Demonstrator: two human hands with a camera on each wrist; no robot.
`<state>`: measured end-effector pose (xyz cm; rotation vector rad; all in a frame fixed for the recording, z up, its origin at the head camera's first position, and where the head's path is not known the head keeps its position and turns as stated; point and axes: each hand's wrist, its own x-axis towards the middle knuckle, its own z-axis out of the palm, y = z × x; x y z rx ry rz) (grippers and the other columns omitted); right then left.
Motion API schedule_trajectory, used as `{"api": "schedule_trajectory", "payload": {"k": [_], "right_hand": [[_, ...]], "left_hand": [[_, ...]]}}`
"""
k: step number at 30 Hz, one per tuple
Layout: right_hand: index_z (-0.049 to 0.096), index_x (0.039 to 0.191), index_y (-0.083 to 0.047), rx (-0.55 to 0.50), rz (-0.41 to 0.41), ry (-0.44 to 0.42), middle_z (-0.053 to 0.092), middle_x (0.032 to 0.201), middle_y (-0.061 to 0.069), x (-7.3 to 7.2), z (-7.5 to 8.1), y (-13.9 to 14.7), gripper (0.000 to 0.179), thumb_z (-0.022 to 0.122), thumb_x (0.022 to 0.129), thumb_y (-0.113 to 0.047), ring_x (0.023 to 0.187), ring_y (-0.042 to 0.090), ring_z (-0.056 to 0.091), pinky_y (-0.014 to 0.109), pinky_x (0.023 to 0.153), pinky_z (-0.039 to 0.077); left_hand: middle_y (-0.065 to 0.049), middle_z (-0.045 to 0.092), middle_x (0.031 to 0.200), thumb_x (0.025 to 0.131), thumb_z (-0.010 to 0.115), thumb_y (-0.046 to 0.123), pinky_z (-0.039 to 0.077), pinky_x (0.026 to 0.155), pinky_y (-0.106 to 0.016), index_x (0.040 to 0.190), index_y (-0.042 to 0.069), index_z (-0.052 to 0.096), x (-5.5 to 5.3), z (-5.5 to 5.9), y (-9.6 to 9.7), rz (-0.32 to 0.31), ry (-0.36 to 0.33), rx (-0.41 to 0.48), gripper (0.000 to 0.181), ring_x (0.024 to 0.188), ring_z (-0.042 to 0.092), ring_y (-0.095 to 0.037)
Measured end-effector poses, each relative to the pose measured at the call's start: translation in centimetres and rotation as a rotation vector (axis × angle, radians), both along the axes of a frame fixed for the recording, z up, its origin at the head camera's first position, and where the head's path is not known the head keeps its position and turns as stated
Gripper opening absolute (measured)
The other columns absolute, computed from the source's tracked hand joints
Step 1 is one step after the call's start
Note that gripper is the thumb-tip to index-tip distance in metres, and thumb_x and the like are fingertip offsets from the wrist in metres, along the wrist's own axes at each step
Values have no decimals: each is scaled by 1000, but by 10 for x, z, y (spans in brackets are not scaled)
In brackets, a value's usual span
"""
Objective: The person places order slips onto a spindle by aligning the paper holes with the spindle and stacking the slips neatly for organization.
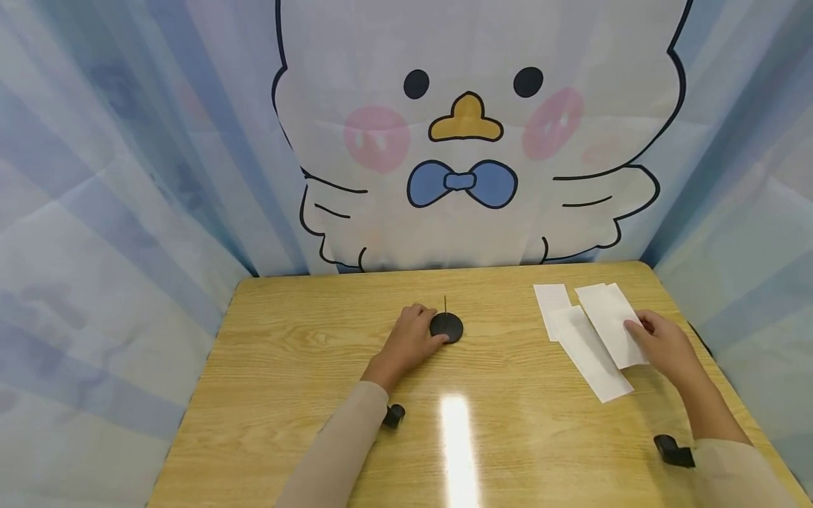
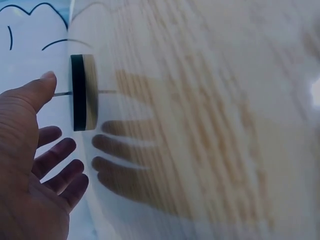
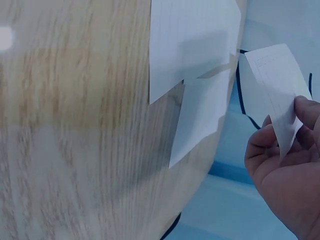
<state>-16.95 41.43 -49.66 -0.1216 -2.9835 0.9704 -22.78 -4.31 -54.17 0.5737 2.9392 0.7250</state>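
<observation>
A bill spike (image 1: 447, 328) with a round black base and a thin upright rod stands on the table. My left hand (image 1: 411, 337) is at the base's left side. In the left wrist view the fingers of that hand (image 2: 22, 165) are loosely spread beside the base (image 2: 79, 95), thumb near the rod. On the right, my right hand (image 1: 665, 346) pinches a white paper slip (image 1: 611, 321) between thumb and fingers, raised over the table. Two more slips, one short (image 1: 549, 303) and one long (image 1: 597, 363), lie overlapping beneath it.
The wooden table (image 1: 286, 423) reaches back to a curtain (image 1: 470, 233) with a cartoon bird print, and curtains hang at both sides. Black wrist-camera mounts show at the left wrist (image 1: 394, 416) and the right wrist (image 1: 673, 451). A bright reflection lies on the front middle.
</observation>
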Motion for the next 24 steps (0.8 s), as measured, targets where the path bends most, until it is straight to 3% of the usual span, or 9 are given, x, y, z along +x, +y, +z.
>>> {"api": "schedule_trajectory", "payload": {"k": [9,14,24], "right_hand": [[53,135,12,-26,21,13,61,120,33,-4,18,-22,57,48,110,-39,89,29,60,22,62,49],[55,133,11,-57,35,36,63,118,31,-4,28,-36,54,50,110,-37,87,24,59,22,62,51],[57,132,8,-108,90,95,65,116,27,-8,48,-73,47,52,110,-33,84,14,59,21,63,52]], "left_hand": [[-11,51,149,105,60,44,48,111,-47,153,12,49,1,19,-11,39,-29,118,59,139,50,-29],[-14,56,146,104,63,38,48,111,-49,150,7,52,-1,32,-14,16,36,145,57,136,54,-32],[-11,65,135,106,61,36,52,105,-46,149,8,54,2,62,-15,-29,141,234,52,127,60,-28]]}}
